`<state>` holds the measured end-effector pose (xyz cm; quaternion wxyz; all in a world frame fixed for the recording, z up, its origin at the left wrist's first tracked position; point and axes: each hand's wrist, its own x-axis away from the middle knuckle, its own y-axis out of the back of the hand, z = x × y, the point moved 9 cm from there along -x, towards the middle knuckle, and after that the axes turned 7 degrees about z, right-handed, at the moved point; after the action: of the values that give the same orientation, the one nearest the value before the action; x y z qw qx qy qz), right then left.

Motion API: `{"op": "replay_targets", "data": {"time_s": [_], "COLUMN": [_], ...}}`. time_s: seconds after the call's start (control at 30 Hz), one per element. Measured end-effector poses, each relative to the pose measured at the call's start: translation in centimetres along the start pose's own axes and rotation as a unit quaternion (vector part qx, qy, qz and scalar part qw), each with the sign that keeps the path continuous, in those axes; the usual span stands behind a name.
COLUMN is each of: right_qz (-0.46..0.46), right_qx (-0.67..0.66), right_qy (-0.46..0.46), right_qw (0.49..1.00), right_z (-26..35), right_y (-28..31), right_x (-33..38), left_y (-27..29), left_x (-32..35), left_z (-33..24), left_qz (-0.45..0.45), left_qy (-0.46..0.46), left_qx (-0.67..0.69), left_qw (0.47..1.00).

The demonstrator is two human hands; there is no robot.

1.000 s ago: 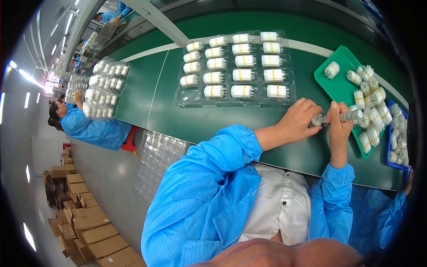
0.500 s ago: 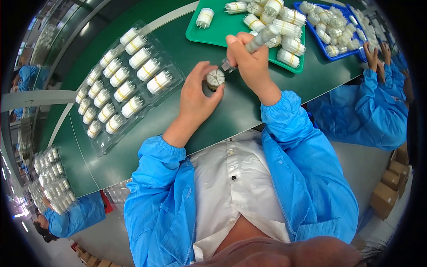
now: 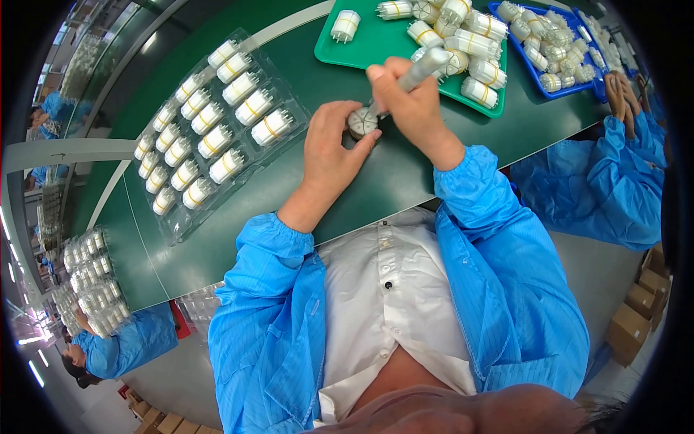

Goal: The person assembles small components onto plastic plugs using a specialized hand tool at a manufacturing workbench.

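The left hand (image 3: 332, 148) curls its fingers and thumb around a short round white piece with a spoked end (image 3: 363, 121), that end turned upward. The right hand (image 3: 413, 108) is closed around a pale, translucent-handled tool (image 3: 431, 64), slanted so that its lower end meets the piece's edge; whether it presses in cannot be told.

Both hands work over a smooth dark green bench (image 3: 390, 181) that catches soft reflections. To their left lies a clear plastic compartment tray (image 3: 250, 153), set at a slant and holding rows of white cylinders with yellow bands (image 3: 212, 141). On the far side and to the right sits a flat green plastic tray (image 3: 329, 50), one cylinder apart at its left and a loose heap at its right. Just beyond, farther right, a blue plastic tray (image 3: 551, 97) is heaped with more white pieces. A pale strip (image 3: 282, 30) edges the green surface at the far side, and a pale beam (image 3: 72, 153) crosses at left.

At the far left end stand filled clear trays (image 3: 92, 278), beside a co-worker in a blue coat (image 3: 141, 336). Another blue-sleeved co-worker (image 3: 578, 177) is at right. Brown cardboard boxes (image 3: 629, 329) stand on the grey floor (image 3: 560, 271); bright strip lights (image 3: 35, 372) show at left.
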<state>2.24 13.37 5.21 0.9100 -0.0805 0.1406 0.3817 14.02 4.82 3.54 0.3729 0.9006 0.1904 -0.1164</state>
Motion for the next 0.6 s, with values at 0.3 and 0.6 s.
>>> {"op": "replay_targets", "data": {"time_s": [0.3,0.6], "right_qz": [0.052,0.028], "right_qx": [0.159,-0.008], "right_qy": [0.073,0.022], "right_qw": [0.983,0.999], "right_z": [1.0,0.7], "right_y": [-1.0,0.6], "right_x": [-0.6,-0.5], "left_y": [-0.3,-0.4], "left_x": [0.0,0.5], "left_z": [0.0,1.1], "left_qz": [0.006,0.011], "left_qy": [0.017,0.03], "left_qx": [0.094,0.103], "left_qw": [0.995,0.994]}}
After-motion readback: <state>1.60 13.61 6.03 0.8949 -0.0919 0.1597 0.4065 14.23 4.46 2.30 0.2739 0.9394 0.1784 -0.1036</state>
